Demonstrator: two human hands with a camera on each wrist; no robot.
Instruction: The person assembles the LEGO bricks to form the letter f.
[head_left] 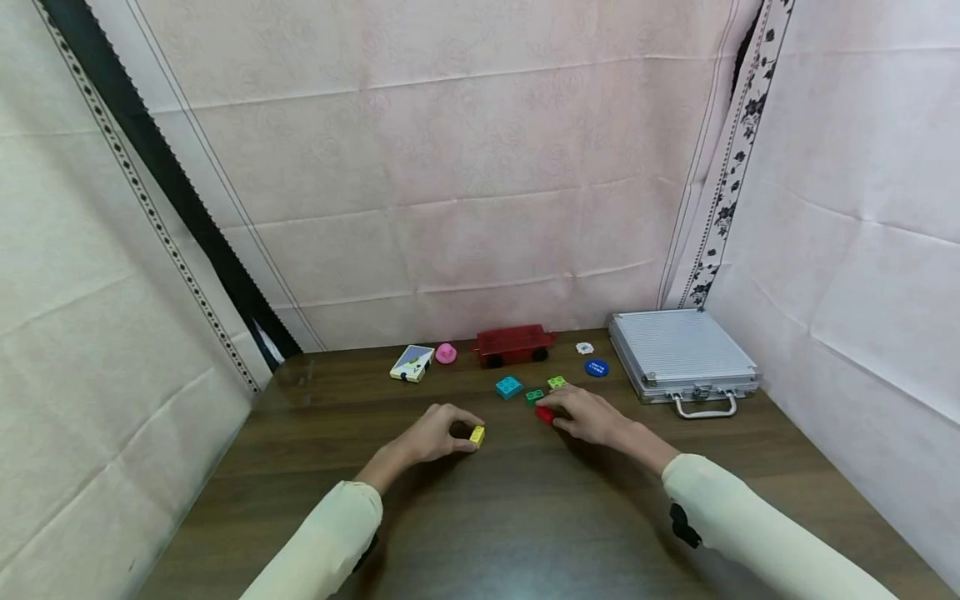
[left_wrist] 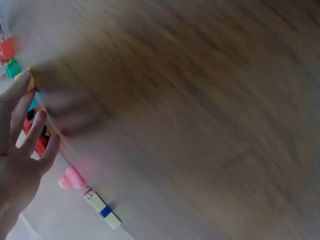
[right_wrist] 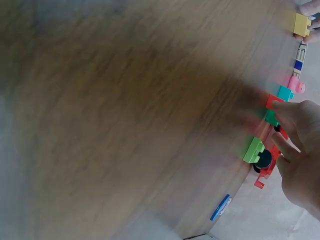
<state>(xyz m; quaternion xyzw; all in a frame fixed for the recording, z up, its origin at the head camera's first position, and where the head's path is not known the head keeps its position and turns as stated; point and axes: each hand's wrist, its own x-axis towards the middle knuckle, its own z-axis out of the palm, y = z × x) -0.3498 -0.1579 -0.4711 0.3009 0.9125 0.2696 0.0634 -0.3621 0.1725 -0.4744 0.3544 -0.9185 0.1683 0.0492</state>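
Observation:
My left hand [head_left: 431,433] pinches a yellow toy brick [head_left: 477,435] between thumb and fingertips, just above or on the table; the right wrist view also shows this yellow brick [right_wrist: 301,25]. To the right, my right hand [head_left: 588,414] holds a red brick [head_left: 544,414] by its sides with thumb and forefinger. In the right wrist view a fingertip lies against the red brick [right_wrist: 273,101], while the thumb is hidden. Just beyond it sit a dark green brick [head_left: 534,396], a lime green brick [head_left: 556,382] and a turquoise brick [head_left: 508,387].
A red toy wagon [head_left: 513,343] stands along the back, beside a pink rubber duck [head_left: 446,353] and a card box [head_left: 412,363]. Right of it lie a blue oval badge [head_left: 597,367] and a small white piece [head_left: 584,347]. A silver case [head_left: 686,354] occupies the right rear corner.

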